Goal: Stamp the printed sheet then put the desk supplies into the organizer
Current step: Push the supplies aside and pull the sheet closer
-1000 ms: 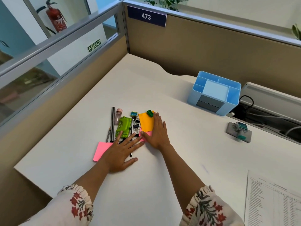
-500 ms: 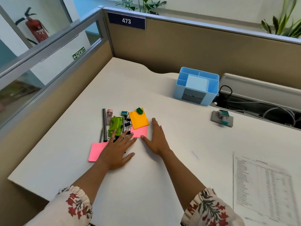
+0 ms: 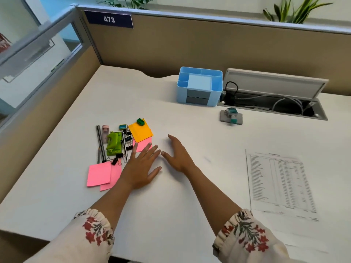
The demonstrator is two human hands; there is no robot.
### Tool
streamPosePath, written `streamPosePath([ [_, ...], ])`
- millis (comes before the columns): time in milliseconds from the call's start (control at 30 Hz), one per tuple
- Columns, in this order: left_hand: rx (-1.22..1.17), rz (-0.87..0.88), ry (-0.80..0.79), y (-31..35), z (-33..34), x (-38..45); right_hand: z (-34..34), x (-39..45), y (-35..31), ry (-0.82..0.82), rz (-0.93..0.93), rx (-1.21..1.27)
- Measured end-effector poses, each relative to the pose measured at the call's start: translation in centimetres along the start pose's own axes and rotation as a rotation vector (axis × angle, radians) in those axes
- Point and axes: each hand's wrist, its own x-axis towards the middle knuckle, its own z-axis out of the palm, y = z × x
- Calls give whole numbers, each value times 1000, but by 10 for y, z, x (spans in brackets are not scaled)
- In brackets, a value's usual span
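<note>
On the left of the counter (image 3: 79,202) the supplies lie bunched in one cluster, probably gathered so they can be lifted across to the organizer together. Leftmost are two pink notes (image 3: 99,174) overlapping, then a few dark pens (image 3: 100,143) lying parallel, a pink tube (image 3: 104,132), one green punch (image 3: 114,143), several black clips (image 3: 127,138) too tangled to count, a small teal box (image 3: 122,127), a third pink note (image 3: 143,146) under one orange pad (image 3: 140,132), and a green sharpener (image 3: 141,121) on the pad's far corner.

The left hand (image 3: 140,168) lies flat, fingers (image 3: 146,151) spread wide and empty, tips on that third note. The right hand (image 3: 177,154) is just beside it, open on bare counter, holding nothing.

Further right and back stands the blue organizer (image 3: 199,86), its compartments looking empty. One stamp (image 3: 231,116) sits on its pad near an open cable tray (image 3: 273,105). The sheet (image 3: 281,183) lies at the right edge, well apart from the stamp, apparently not yet stamped.
</note>
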Motion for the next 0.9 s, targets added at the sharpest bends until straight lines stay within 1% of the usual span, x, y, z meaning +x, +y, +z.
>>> streamPosePath([
  [167,-58,48,3,33,-3,16,-36,-19,10,210,30,50],
  [300,-122,88,-29,56,-3,23,-79,-48,39,362,65,7],
  [400,-185,117,-96,68,0,26,-116,-81,77,477,119,-61],
  [500,-243,116,-198,73,2,28,-149,-120,118,556,195,-186],
  [600,-305,84,-309,76,5,26,-172,-154,149,565,256,-350],
  [700,-311,62,-385,80,8,23,-182,-181,170,484,262,-550],
  [767,-324,50,-416,81,9,25,-180,-193,176,467,295,-562],
  [900,-321,39,-455,81,6,27,-163,-199,173,499,342,-513],
])
